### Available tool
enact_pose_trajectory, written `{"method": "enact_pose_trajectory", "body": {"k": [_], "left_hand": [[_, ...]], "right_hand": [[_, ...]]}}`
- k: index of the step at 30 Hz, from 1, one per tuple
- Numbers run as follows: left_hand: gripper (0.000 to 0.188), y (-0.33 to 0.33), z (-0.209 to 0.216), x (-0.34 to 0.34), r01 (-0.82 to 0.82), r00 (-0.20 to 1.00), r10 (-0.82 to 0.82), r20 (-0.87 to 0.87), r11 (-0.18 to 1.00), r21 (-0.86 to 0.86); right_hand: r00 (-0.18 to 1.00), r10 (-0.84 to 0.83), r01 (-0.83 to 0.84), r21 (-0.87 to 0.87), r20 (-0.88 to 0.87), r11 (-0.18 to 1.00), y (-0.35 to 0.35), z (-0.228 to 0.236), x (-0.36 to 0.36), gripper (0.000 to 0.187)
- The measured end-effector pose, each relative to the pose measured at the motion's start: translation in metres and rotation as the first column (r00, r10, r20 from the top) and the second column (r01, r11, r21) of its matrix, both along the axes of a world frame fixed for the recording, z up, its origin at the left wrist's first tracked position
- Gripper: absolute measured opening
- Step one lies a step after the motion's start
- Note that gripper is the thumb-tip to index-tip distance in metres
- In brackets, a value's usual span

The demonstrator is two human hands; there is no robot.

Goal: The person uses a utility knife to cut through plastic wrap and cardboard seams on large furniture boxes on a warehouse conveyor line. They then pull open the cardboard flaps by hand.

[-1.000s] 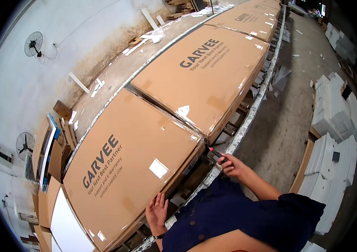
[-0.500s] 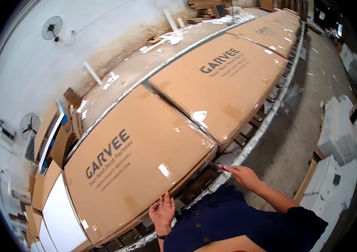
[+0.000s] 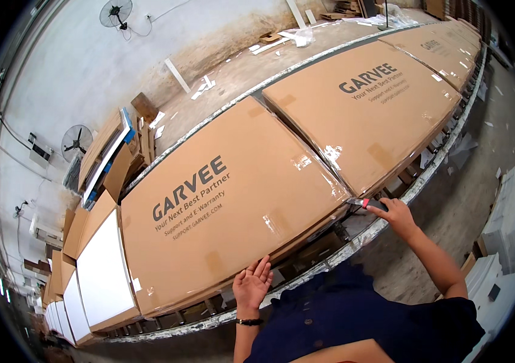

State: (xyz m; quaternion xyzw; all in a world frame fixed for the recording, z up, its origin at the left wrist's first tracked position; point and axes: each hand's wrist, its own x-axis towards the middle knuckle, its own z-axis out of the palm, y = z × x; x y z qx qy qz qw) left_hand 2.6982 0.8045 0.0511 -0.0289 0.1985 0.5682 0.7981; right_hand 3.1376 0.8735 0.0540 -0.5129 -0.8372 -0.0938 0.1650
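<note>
A large flat brown cardboard box (image 3: pixel 239 181) with dark print lies before me on a roller conveyor (image 3: pixel 324 266). My left hand (image 3: pixel 252 283) is at its near edge, palm turned up, fingers stretched out and holding nothing; whether the fingertips touch the cardboard I cannot tell. In my right hand (image 3: pixel 398 216) is a utility knife (image 3: pixel 366 204) with a red and black handle. Its tip points left at the box's near right corner, beside the gap to a second brown box (image 3: pixel 372 115). Clear tape shines along the facing edges of both boxes.
Left of the near box stand open cartons with white panels (image 3: pixel 109 272). More boxes (image 3: pixel 442 48) continue along the conveyor at far right. White stacks (image 3: pixel 502 242) stand on the floor to my right. Cardboard scraps (image 3: pixel 112 151) lean beyond the conveyor near a wall fan (image 3: pixel 76 141).
The view has swung, so the boxes and both hands appear farther right. My right hand has brought the knife to the box corner; my left hand stays open at the near edge.
</note>
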Motion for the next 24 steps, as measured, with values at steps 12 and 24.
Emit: {"method": "enact_pose_trajectory", "body": {"k": [12, 24], "left_hand": [[0.031, -0.002, 0.004, 0.005, -0.292, 0.956, 0.291, -0.040, 0.925, -0.242], [0.031, -0.002, -0.035, 0.016, -0.522, 0.645, 0.529, -0.552, 0.832, 0.188]], "right_hand": [[0.983, -0.025, -0.015, -0.212, -0.183, 0.977, 0.024, -0.027, 0.018, 0.056], [0.951, 0.114, -0.166, -0.163, -0.287, 0.973, 0.009, 0.029, 0.018, 0.071]]}}
